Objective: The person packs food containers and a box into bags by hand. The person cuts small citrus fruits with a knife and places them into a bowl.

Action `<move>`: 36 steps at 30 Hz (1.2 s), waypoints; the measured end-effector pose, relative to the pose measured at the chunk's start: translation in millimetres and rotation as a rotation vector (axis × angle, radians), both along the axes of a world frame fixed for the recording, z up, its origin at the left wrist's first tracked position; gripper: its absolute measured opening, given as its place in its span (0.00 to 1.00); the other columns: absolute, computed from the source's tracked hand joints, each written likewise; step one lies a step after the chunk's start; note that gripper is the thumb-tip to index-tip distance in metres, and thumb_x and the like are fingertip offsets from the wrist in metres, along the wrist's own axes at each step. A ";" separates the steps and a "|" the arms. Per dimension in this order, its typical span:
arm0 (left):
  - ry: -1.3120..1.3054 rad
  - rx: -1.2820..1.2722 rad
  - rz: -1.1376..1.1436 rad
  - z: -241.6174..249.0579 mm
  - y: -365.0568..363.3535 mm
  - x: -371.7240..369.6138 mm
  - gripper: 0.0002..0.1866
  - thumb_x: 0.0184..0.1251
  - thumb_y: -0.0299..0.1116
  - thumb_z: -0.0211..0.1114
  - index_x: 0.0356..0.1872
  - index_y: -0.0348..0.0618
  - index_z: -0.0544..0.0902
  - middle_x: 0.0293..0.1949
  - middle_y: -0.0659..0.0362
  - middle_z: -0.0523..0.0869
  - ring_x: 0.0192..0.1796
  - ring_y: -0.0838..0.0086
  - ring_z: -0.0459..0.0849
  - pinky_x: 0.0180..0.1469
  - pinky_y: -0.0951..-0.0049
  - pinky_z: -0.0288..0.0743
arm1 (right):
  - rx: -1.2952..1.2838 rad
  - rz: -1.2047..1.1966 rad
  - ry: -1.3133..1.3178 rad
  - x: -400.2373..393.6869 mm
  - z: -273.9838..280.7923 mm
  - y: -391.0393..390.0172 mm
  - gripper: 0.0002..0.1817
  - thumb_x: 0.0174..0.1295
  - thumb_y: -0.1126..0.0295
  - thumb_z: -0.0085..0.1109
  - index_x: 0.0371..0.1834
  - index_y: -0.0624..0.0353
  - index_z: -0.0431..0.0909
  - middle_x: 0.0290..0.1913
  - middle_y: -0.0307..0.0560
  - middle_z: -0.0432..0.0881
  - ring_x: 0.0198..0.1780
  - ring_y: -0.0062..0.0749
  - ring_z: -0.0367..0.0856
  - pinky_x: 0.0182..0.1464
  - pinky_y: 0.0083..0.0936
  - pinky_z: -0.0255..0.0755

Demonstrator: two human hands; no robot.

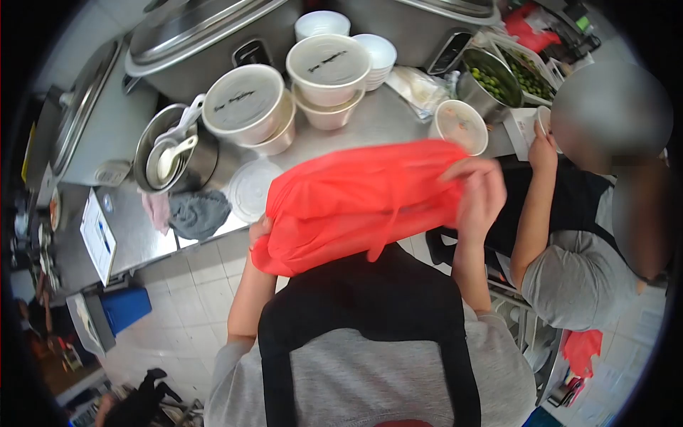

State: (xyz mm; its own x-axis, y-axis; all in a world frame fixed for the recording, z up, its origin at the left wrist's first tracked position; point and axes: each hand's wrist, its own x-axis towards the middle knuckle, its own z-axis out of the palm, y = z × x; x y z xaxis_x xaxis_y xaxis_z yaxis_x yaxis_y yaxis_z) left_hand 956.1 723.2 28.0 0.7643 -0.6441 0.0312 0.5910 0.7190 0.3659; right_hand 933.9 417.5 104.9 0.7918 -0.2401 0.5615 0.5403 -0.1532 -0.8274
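Observation:
Both my hands hold a red plastic bag point(356, 203) stretched out in front of my chest, above the edge of a steel counter point(377, 121). My left hand point(259, 230) grips the bag's lower left end, mostly hidden behind it. At the bag's upper right corner, my right hand point(481, 193) is closed on the plastic and blurred. Just beyond the bag, on the counter, stand two stacks of lidded white paper bowls point(246, 101) point(329, 65) and an open bowl of food point(460, 125).
Another person point(580, 235) in a grey shirt and black apron stands close on my right, one hand on a small cup point(543, 119). On the counter: a pot of ladles point(169, 155), a grey cloth point(200, 214), a loose lid point(250, 188), a pot of green olives point(491, 80), large cookers point(203, 35).

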 end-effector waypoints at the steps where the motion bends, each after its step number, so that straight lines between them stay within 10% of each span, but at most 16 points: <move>1: -0.060 -0.021 0.013 5.7 0.0 1.9 0.28 0.65 0.40 0.57 0.61 0.35 0.63 0.56 0.51 0.74 0.57 0.62 0.74 0.60 0.63 0.67 | -0.181 0.277 0.094 -6.9 13.9 22.9 0.09 0.61 0.72 0.47 0.38 0.66 0.73 0.31 0.50 0.79 0.32 0.32 0.80 0.37 0.25 0.72; 5: -0.014 -0.050 0.018 12.6 9.9 15.0 0.28 0.65 0.39 0.58 0.62 0.36 0.62 0.57 0.51 0.74 0.57 0.62 0.75 0.60 0.62 0.68 | -1.232 0.349 0.836 41.1 -2.1 49.8 0.20 0.58 0.63 0.55 0.48 0.68 0.73 0.43 0.63 0.78 0.49 0.52 0.76 0.51 0.37 0.69; 9: 0.088 0.304 0.137 -12.5 30.8 27.2 0.31 0.64 0.43 0.58 0.63 0.37 0.61 0.59 0.48 0.71 0.59 0.58 0.72 0.60 0.53 0.67 | -1.326 0.504 0.839 56.7 -75.1 20.3 0.24 0.56 0.61 0.58 0.51 0.68 0.71 0.47 0.62 0.77 0.53 0.50 0.73 0.54 0.40 0.67; 11: 0.142 0.293 0.136 -19.4 31.9 23.9 0.29 0.64 0.41 0.58 0.62 0.38 0.61 0.58 0.49 0.72 0.57 0.58 0.74 0.58 0.55 0.70 | -1.252 0.762 0.375 48.5 -68.0 22.4 0.27 0.54 0.59 0.60 0.52 0.68 0.70 0.50 0.60 0.76 0.52 0.49 0.74 0.55 0.38 0.66; 13: 0.181 0.274 0.125 -15.8 24.0 16.5 0.28 0.65 0.40 0.57 0.62 0.38 0.62 0.57 0.49 0.73 0.56 0.59 0.75 0.56 0.56 0.72 | -0.953 1.113 0.562 74.7 1.0 39.8 0.22 0.56 0.62 0.59 0.49 0.66 0.72 0.42 0.51 0.80 0.43 0.36 0.80 0.47 0.28 0.73; 16: 0.170 0.315 0.140 -22.5 21.7 2.7 0.27 0.65 0.39 0.57 0.62 0.38 0.62 0.57 0.49 0.73 0.56 0.59 0.75 0.57 0.57 0.72 | -0.249 0.613 0.597 122.6 22.0 30.8 0.11 0.61 0.67 0.51 0.39 0.65 0.76 0.36 0.44 0.81 0.32 0.24 0.80 0.34 0.25 0.76; 18: 0.209 0.328 0.134 -30.1 26.2 -7.6 0.27 0.65 0.40 0.56 0.62 0.39 0.62 0.57 0.49 0.73 0.57 0.59 0.74 0.59 0.57 0.69 | -0.385 0.063 0.586 179.0 -2.1 10.1 0.16 0.60 0.69 0.49 0.49 0.66 0.71 0.44 0.52 0.78 0.31 0.32 0.82 0.30 0.26 0.78; 27: 0.354 0.000 0.083 -34.9 32.8 -14.4 0.26 0.65 0.42 0.57 0.60 0.39 0.66 0.55 0.50 0.75 0.56 0.61 0.75 0.59 0.57 0.68 | 0.471 0.497 1.031 215.4 -76.0 42.5 0.29 0.53 0.81 0.40 0.63 0.68 0.51 0.58 0.66 0.64 0.41 0.68 0.78 0.39 0.43 0.82; 36: 0.369 -0.150 0.188 -27.1 18.7 -5.4 0.26 0.67 0.43 0.54 0.61 0.39 0.65 0.58 0.49 0.72 0.59 0.59 0.72 0.61 0.56 0.66 | 0.554 0.464 1.029 207.4 -76.9 24.7 0.28 0.48 0.87 0.34 0.58 0.74 0.53 0.54 0.70 0.66 0.42 0.71 0.76 0.38 0.43 0.83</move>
